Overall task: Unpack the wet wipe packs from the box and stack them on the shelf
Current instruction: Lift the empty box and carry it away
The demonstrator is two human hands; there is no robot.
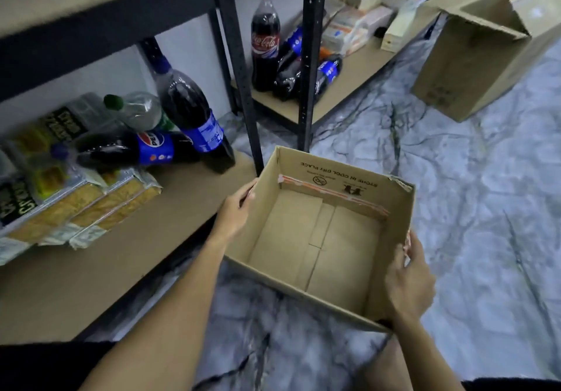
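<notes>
An open cardboard box (315, 239) is at the centre of the head view, over the marbled floor, and its inside shows only bare cardboard. My left hand (235, 208) grips the box's left wall at the rim. My right hand (408, 281) grips the right wall near the front corner. Flat packs with yellow and black print (69, 205) lie stacked on the low shelf board (100, 272) at the left; the blur keeps me from telling whether they are the wet wipe packs.
Pepsi bottles (194, 120) stand and lie on the left shelf behind the packs. A Coca-Cola bottle (265, 41) and more bottles sit on the farther shelf, with boxed goods (355, 26) beyond. Black shelf posts (309, 57) rise ahead. A second open carton (485, 53) stands on the floor, upper right.
</notes>
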